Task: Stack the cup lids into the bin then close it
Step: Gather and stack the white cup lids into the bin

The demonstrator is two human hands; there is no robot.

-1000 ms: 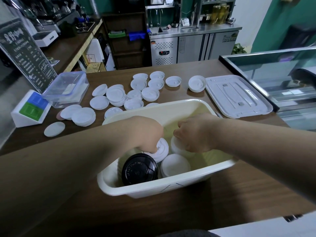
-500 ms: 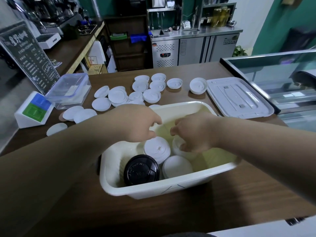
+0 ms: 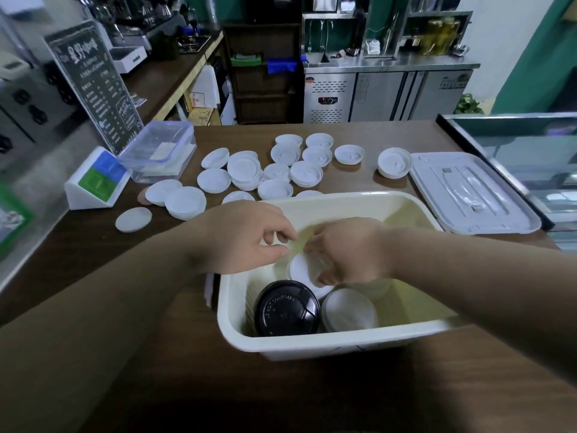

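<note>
White lids (image 3: 306, 173) lay loose on counter (image 3: 374, 135) beyond both hands; L hand (image 3: 246, 242) nearer, slack, empty. R hand (image 3: 346, 251) curled over stack (image 3: 299, 270) in bin (image 3: 343, 198), grip unclear. Cover (image 3: 468, 195) lay right of R hand.

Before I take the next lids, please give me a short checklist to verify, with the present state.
1. The bin is uncovered: ok; the bin cover lies beside it on the counter.
2. The left hand is empty: ok.
3. The right hand is free of the white stack: cannot tell; fingers cover it.
4. Room in the bin: ok; its far end is bare.
5. All loose lids collected: not ok; many lie on the counter.
</note>
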